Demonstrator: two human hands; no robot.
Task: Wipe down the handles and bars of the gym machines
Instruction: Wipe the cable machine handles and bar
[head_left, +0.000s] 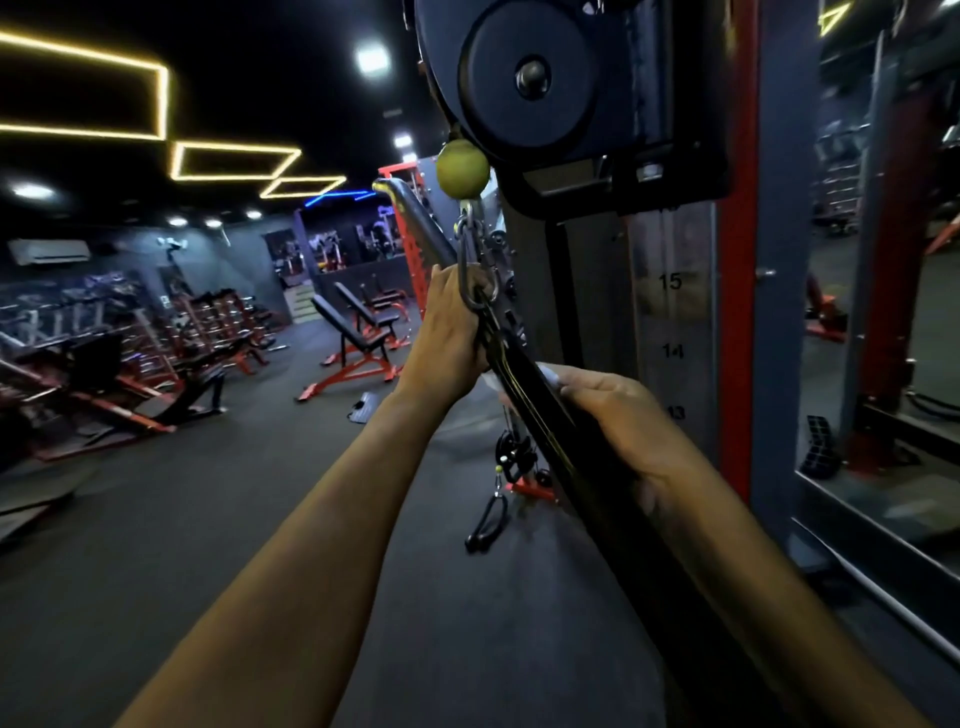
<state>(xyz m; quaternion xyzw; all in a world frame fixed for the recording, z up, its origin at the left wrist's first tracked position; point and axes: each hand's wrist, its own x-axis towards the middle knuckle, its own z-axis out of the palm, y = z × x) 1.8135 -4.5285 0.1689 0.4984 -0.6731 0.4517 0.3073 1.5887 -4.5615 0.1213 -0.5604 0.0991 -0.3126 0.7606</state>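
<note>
Dim gym floor stretches out behind, with red-framed benches (358, 343) under yellow strip lights, and you stand close against the grey and red upright of the cable machine (737, 291) with its numbered height marks. From the black round pulley (524, 78) hangs a yellow-green stopper ball (462, 169), then a silver metal carabiner (475, 265), and clipped to that a long black pull-down bar (535, 400) that slants down toward you.

Your left hand (452, 332) is clenched around the top of the bar, just under the carabiner. Your right hand (618, 415) is wrapped around the bar lower down, and a pale edge shows at its fingertips, probably the wiping cloth, though it is too hidden to be sure.

You look to be partway along this bar. Keep the left hand firm so the bar cannot swing on its clip, and draw the right hand along the shaft with the cloth closed fully round it, twisting a little to reach the underside. Do the far bent end (400, 195) too; it is easy to miss.

A black strap handle (488, 519) hangs low beyond, probably waiting its turn.
</note>
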